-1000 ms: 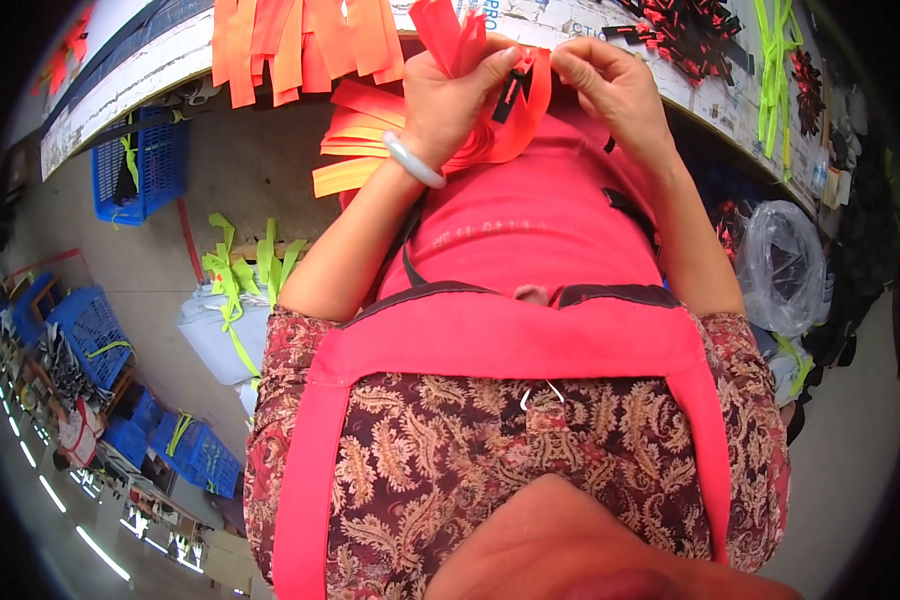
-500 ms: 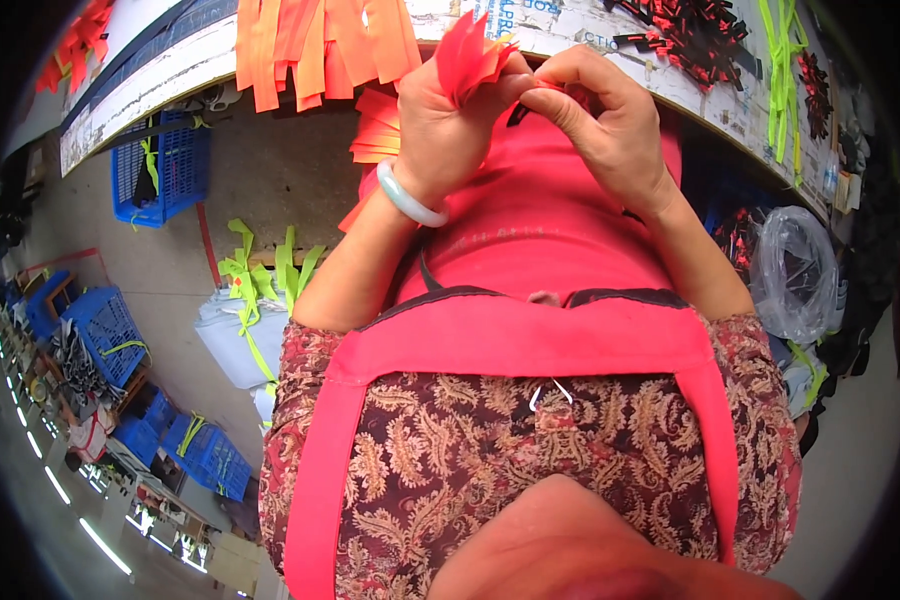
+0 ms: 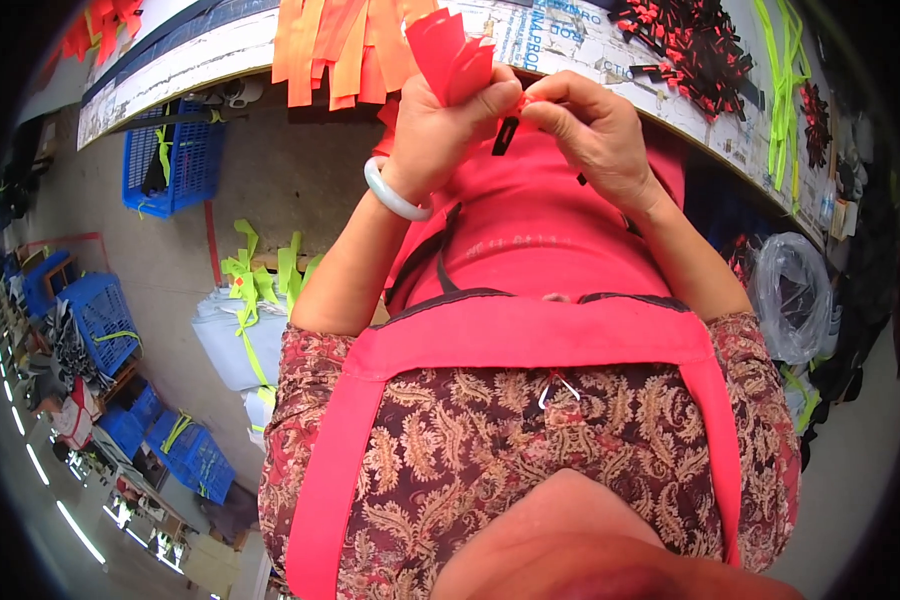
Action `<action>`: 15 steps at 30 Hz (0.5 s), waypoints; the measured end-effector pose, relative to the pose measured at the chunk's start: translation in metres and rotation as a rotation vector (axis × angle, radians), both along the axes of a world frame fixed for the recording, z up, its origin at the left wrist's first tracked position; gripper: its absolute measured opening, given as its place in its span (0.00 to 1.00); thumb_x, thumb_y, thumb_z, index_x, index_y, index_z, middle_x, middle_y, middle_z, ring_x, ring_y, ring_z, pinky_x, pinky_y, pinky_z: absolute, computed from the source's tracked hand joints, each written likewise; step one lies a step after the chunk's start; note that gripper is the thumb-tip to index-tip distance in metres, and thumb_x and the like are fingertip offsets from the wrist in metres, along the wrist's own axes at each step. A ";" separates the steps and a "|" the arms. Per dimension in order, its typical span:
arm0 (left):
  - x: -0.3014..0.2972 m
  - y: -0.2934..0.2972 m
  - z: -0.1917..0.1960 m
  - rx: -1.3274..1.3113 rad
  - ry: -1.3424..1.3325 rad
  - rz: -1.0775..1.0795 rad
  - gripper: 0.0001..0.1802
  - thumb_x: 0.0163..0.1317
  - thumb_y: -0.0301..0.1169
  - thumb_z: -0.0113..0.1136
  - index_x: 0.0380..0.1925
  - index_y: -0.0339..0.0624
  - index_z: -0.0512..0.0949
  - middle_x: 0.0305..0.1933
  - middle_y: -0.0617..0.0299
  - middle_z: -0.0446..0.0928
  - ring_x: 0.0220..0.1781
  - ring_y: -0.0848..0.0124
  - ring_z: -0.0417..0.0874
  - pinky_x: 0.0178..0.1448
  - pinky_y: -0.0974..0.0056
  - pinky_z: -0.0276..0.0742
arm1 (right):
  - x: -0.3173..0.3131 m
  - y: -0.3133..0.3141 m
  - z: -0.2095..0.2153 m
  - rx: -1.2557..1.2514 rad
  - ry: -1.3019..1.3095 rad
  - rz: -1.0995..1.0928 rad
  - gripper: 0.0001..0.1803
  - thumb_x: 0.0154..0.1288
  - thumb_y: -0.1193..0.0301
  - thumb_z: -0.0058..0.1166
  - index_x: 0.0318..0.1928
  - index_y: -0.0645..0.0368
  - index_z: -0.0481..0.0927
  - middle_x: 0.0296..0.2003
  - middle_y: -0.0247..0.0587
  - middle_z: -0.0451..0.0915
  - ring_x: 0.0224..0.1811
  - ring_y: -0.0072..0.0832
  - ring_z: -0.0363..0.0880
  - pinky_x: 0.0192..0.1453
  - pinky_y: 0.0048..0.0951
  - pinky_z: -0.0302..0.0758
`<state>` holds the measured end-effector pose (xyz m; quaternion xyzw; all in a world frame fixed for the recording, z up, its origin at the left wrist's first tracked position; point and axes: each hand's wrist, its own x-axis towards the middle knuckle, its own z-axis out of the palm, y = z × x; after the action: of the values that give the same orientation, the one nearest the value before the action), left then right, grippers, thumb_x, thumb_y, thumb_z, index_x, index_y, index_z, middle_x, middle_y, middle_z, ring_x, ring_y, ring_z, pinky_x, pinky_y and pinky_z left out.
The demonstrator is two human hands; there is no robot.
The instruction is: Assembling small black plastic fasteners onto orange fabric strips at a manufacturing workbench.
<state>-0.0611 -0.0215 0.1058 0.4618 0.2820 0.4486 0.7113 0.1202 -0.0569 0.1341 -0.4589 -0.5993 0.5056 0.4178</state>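
My left hand, closed, grips a bunch of red fabric strips whose loose ends fan out above the fist. A white bangle circles that wrist. Close beside it, my right hand is closed in a pinch at the left fingertips, on a small red piece mostly covered by the fingers. A short black strip dangles just below where the two hands meet. Both hands are above my red apron, at the table's near edge.
Orange strips hang over the edge of the worn white table. A pile of red-and-black pieces lies at the right, near yellow-green strips. Blue crates and a light-grey bundle are at the left, a clear plastic bag at the right.
The black strip now hangs in plain sight beneath the fingers. The left hand and its bunch have shifted slightly left and down; the right hand has moved a little down and left.
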 end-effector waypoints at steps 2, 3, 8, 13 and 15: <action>0.004 -0.002 0.005 -0.016 -0.022 0.046 0.06 0.64 0.28 0.60 0.36 0.37 0.78 0.27 0.70 0.75 0.23 0.83 0.70 0.24 0.76 0.62 | -0.002 0.002 0.015 -0.050 0.059 0.000 0.08 0.69 0.72 0.53 0.36 0.65 0.78 0.30 0.29 0.77 0.33 0.13 0.72 0.38 0.17 0.71; 0.005 -0.002 0.010 -0.035 -0.044 0.079 0.06 0.65 0.28 0.59 0.36 0.36 0.78 0.27 0.69 0.75 0.22 0.83 0.70 0.24 0.76 0.62 | -0.002 0.004 0.015 -0.050 0.058 0.002 0.08 0.69 0.72 0.53 0.36 0.65 0.78 0.30 0.29 0.77 0.33 0.13 0.72 0.38 0.17 0.71; -0.006 -0.004 0.014 -0.061 0.015 -0.013 0.06 0.61 0.28 0.64 0.34 0.36 0.80 0.27 0.71 0.76 0.25 0.85 0.70 0.27 0.78 0.63 | -0.005 0.012 0.007 0.082 -0.085 0.017 0.07 0.69 0.73 0.52 0.34 0.63 0.75 0.24 0.27 0.70 0.28 0.14 0.66 0.35 0.18 0.68; -0.002 -0.017 0.000 0.280 0.298 0.047 0.09 0.57 0.29 0.68 0.36 0.37 0.80 0.28 0.70 0.77 0.30 0.81 0.74 0.34 0.72 0.72 | -0.009 0.016 0.002 0.207 -0.161 -0.069 0.06 0.68 0.72 0.53 0.34 0.62 0.76 0.23 0.26 0.70 0.27 0.14 0.66 0.32 0.19 0.68; 0.003 -0.027 -0.019 0.090 0.227 -0.037 0.12 0.54 0.29 0.70 0.37 0.38 0.81 0.31 0.68 0.80 0.34 0.80 0.76 0.40 0.70 0.74 | -0.011 0.022 0.000 0.298 -0.138 -0.125 0.06 0.67 0.72 0.55 0.35 0.62 0.77 0.24 0.26 0.71 0.27 0.14 0.67 0.33 0.18 0.68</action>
<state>-0.0577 -0.0487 0.0867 0.5462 0.3319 0.3923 0.6615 0.1088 -0.0352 0.1342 -0.4619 -0.6653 0.3515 0.4695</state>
